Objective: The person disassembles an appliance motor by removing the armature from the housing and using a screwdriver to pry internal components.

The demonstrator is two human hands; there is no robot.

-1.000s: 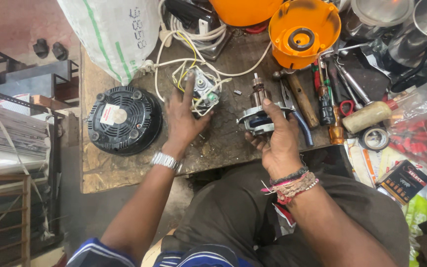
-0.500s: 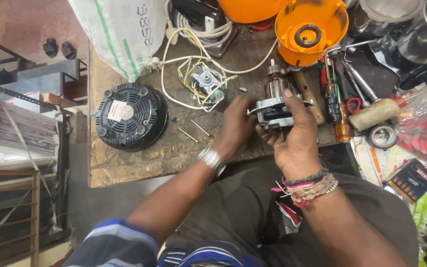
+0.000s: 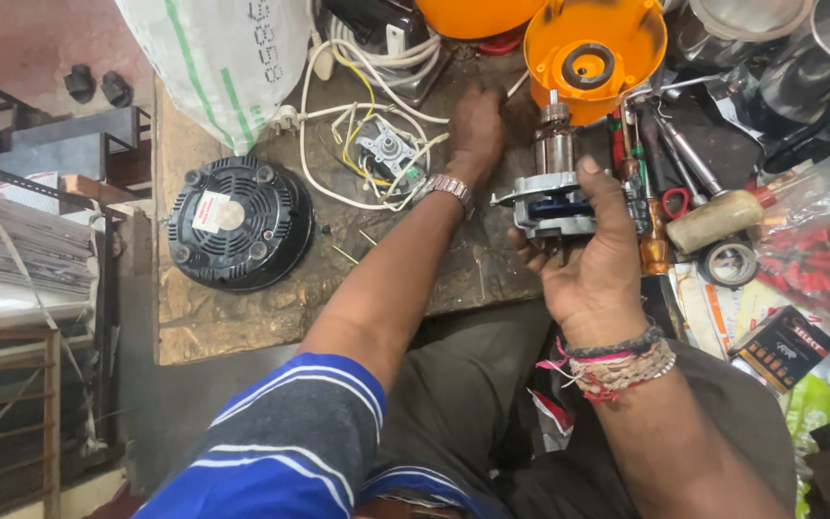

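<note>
A person sits at a scarred wooden counter (image 3: 242, 317) crowded with repair parts. The right hand (image 3: 599, 269) lifts a grey metal electric motor with a copper-wound rotor (image 3: 551, 183) clear of the counter, right of centre, its fingers wrapped round the housing from the right, seemingly to leave the near face open to view. The motor's long axis runs near to far, shaft pointing far toward an orange plastic appliance base (image 3: 596, 53). The left hand (image 3: 477, 130) reaches far, resting on the counter beside white and yellow wires (image 3: 357, 135); whether its fingers grip anything cannot be told. A black round ribbed cover (image 3: 239, 223) lies left.
</note>
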